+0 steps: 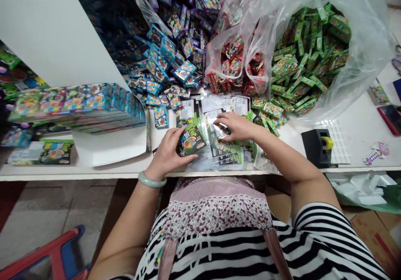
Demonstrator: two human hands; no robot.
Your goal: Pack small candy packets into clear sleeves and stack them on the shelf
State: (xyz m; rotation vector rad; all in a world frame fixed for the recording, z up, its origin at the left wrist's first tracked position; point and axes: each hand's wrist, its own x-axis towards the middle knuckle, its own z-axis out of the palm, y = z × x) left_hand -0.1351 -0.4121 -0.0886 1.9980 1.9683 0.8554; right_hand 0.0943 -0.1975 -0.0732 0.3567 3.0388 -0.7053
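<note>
Left hand (167, 152) grips printed packet (190, 140), just left of packet stack (225, 150) | right hand (236, 126) pinches small item atop stack, contents unclear | packet likely light, thin, slippery, flexible; hold by edges

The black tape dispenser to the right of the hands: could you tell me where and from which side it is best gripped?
Probably from above, across the tape dispenser's two flat side walls, low on the block. It stands upright on the table, free of neighbours, with the yellow roll up top.
</note>
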